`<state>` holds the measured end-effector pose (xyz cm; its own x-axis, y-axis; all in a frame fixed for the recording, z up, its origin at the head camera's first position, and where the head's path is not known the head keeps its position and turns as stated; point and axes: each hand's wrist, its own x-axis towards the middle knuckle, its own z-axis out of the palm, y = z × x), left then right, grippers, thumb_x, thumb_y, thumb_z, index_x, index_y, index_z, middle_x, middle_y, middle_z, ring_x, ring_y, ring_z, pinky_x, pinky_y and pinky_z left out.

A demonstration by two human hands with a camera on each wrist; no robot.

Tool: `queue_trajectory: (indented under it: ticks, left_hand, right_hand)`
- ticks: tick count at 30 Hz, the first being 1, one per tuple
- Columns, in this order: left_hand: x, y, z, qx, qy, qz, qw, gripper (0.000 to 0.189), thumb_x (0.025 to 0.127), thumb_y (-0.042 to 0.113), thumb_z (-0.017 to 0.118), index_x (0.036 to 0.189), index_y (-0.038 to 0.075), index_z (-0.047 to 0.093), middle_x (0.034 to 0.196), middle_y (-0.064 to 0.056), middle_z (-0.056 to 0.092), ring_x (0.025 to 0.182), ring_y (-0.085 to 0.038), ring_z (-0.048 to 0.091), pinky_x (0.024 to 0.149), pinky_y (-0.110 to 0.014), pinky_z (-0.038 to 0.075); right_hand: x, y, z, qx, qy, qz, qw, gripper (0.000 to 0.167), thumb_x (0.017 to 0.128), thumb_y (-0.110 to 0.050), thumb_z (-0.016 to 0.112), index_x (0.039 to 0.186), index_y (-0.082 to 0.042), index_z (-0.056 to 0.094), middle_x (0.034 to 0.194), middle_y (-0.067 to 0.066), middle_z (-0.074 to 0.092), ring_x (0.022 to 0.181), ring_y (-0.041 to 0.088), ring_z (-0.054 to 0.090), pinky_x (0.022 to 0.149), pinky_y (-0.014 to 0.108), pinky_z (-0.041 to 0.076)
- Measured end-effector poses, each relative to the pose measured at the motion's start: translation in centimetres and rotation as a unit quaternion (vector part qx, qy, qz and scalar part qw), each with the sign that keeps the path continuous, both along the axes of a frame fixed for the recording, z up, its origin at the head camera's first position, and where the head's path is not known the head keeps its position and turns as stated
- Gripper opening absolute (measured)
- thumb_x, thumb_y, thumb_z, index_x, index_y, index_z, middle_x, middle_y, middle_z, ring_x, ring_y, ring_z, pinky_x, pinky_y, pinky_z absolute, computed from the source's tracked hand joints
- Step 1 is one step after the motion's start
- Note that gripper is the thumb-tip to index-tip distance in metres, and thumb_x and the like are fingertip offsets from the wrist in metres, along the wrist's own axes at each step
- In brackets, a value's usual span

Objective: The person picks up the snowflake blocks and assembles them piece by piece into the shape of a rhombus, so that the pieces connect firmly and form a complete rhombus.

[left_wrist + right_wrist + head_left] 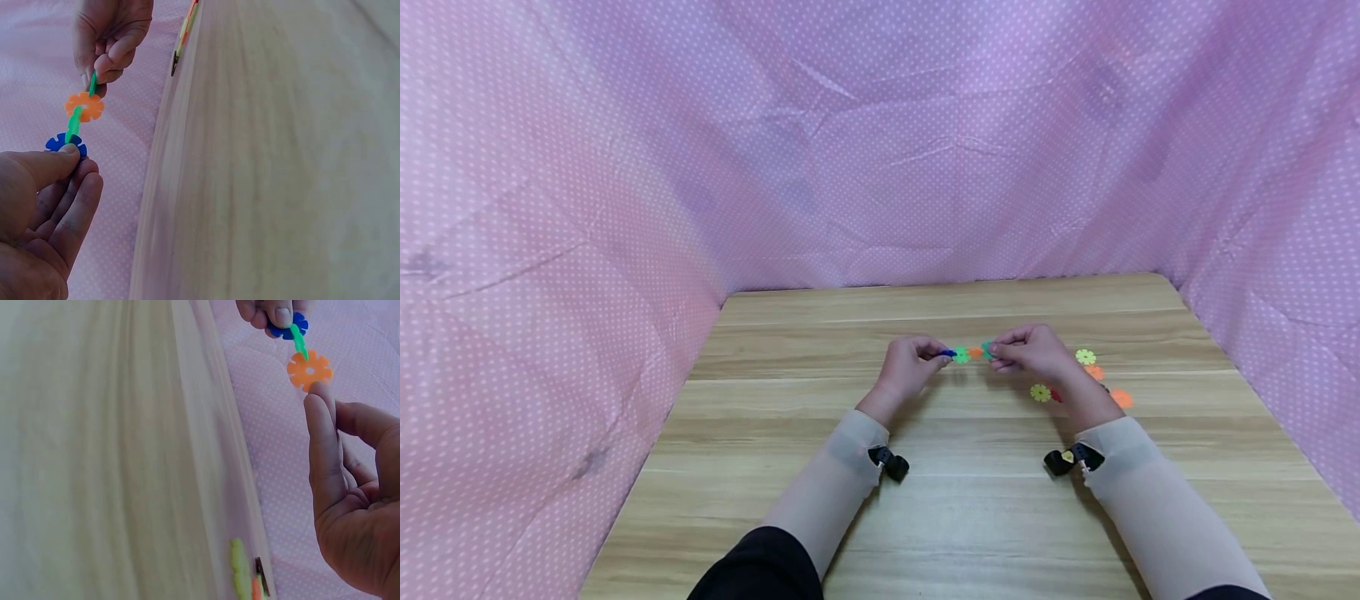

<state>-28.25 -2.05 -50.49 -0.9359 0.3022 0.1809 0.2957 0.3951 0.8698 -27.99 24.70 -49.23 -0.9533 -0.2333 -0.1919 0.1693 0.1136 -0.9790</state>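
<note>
Disc chain point(975, 353) is above the table point(970, 492), left hand point(904, 368) pinching its blue disc point(57, 143), right hand point(1037, 353) the dark-green disc point(93, 84). Steadier that way, probably.

Tabletop point(977, 533): free room and obstacles
Passage: bare stretch between the sleeves point(831, 479). Obstacles: disc chain point(975, 353) bridging left hand point(906, 367) and right hand point(1039, 352); loose discs point(1086, 357) flanking right wrist point(1090, 404).

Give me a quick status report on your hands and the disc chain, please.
Left hand pinching blue notched disc; right hand, darker green disc. Disc chain raised off tabletop. Loose discs near right hand, apart from chain.
</note>
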Motion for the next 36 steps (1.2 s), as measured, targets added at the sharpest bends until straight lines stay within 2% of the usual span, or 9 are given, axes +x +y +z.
queue_trajectory:
  ticks: [6, 10, 15, 19, 23, 25, 29, 33, 36]
  left_hand:
    - [-0.2, 0.2, -0.1, -0.010, 0.020, -0.002, 0.9997, 0.006, 0.095, 0.013, 0.080, 0.093, 0.018, 0.082, 0.085, 0.013, 0.075, 0.081, -0.008, 0.067, 0.067, -0.025, 0.057]
    - [-0.2, 0.2, -0.2, -0.011, 0.033, -0.006, 0.9994, 0.005, 0.094, 0.012, 0.081, 0.093, 0.016, 0.082, 0.085, 0.012, 0.075, 0.080, -0.007, 0.068, 0.069, -0.024, 0.058]
    - [-0.1, 0.2, -0.1, -0.012, 0.033, -0.012, 0.9993, 0.005, 0.094, 0.010, 0.081, 0.093, 0.015, 0.082, 0.085, 0.012, 0.075, 0.080, -0.006, 0.068, 0.072, -0.024, 0.058]
    - [0.0, 0.0, 0.2, 0.008, 0.000, -0.042, 0.9991, 0.010, 0.092, 0.010, 0.083, 0.101, 0.011, 0.080, 0.091, 0.008, 0.076, 0.085, -0.009, 0.069, 0.076, -0.026, 0.059]
    - [0.0, -0.1, 0.4, 0.039, -0.049, -0.097, 0.9933, 0.035, 0.087, 0.014, 0.088, 0.118, 0.003, 0.076, 0.105, -0.002, 0.077, 0.094, -0.014, 0.071, 0.083, -0.029, 0.059]
    - [0.0, -0.1, 0.2, 0.047, -0.067, -0.116, 0.9899, 0.041, 0.088, 0.019, 0.088, 0.122, 0.002, 0.074, 0.109, -0.003, 0.076, 0.095, -0.015, 0.071, 0.084, -0.029, 0.059]
    - [-0.1, 0.1, 0.0, 0.063, -0.086, -0.116, 0.9874, 0.031, 0.096, 0.028, 0.081, 0.118, 0.008, 0.078, 0.105, 0.000, 0.077, 0.092, -0.014, 0.071, 0.080, -0.028, 0.060]
    - [0.0, 0.3, 0.0, 0.095, -0.103, -0.113, 0.9836, 0.021, 0.099, 0.022, 0.077, 0.113, 0.007, 0.080, 0.099, -0.002, 0.078, 0.089, -0.014, 0.072, 0.078, -0.031, 0.062]
    - [0.1, 0.4, 0.0, 0.098, -0.107, -0.116, 0.9826, 0.020, 0.098, 0.018, 0.077, 0.113, 0.005, 0.080, 0.097, -0.002, 0.079, 0.085, -0.013, 0.073, 0.076, -0.033, 0.063]
  right_hand:
    - [0.0, 0.0, -0.3, -0.036, -0.017, -0.002, 0.9992, 0.024, 0.101, -0.004, 0.070, 0.116, 0.016, 0.067, 0.090, 0.013, 0.078, 0.082, 0.020, 0.077, 0.084, 0.040, 0.062]
    - [-0.1, 0.0, -0.5, -0.048, -0.022, -0.006, 0.9986, 0.021, 0.101, -0.003, 0.069, 0.115, 0.013, 0.069, 0.092, 0.014, 0.078, 0.082, 0.021, 0.077, 0.083, 0.038, 0.063]
    - [-0.1, -0.1, -0.4, -0.035, -0.028, -0.012, 0.9989, 0.023, 0.101, -0.005, 0.070, 0.118, 0.011, 0.068, 0.094, 0.015, 0.077, 0.084, 0.021, 0.077, 0.085, 0.039, 0.062]
    - [-0.1, -0.1, -0.5, -0.019, -0.025, -0.012, 0.9994, 0.030, 0.102, -0.008, 0.070, 0.124, 0.012, 0.066, 0.096, 0.014, 0.076, 0.088, 0.023, 0.076, 0.088, 0.040, 0.061]
    - [0.1, -0.1, -0.6, -0.007, -0.016, 0.014, 0.9997, 0.034, 0.104, -0.008, 0.067, 0.128, 0.015, 0.063, 0.102, 0.018, 0.074, 0.088, 0.022, 0.075, 0.086, 0.038, 0.062]
    - [0.2, -0.3, -0.7, -0.003, -0.011, 0.034, 0.9994, 0.034, 0.104, -0.006, 0.066, 0.129, 0.017, 0.062, 0.103, 0.022, 0.073, 0.087, 0.021, 0.075, 0.084, 0.036, 0.062]
    - [0.4, -0.9, -0.8, -0.001, -0.003, 0.057, 0.9984, 0.029, 0.102, -0.002, 0.067, 0.123, 0.019, 0.064, 0.102, 0.025, 0.073, 0.084, 0.021, 0.075, 0.082, 0.037, 0.063]
    - [0.5, -1.3, -0.8, 0.004, 0.006, 0.072, 0.9974, 0.021, 0.101, -0.001, 0.068, 0.115, 0.015, 0.068, 0.097, 0.022, 0.074, 0.083, 0.025, 0.076, 0.080, 0.041, 0.064]
    - [0.6, -1.6, -0.8, 0.010, 0.009, 0.083, 0.9964, 0.020, 0.100, -0.004, 0.070, 0.113, 0.012, 0.071, 0.096, 0.022, 0.075, 0.082, 0.024, 0.076, 0.079, 0.042, 0.064]
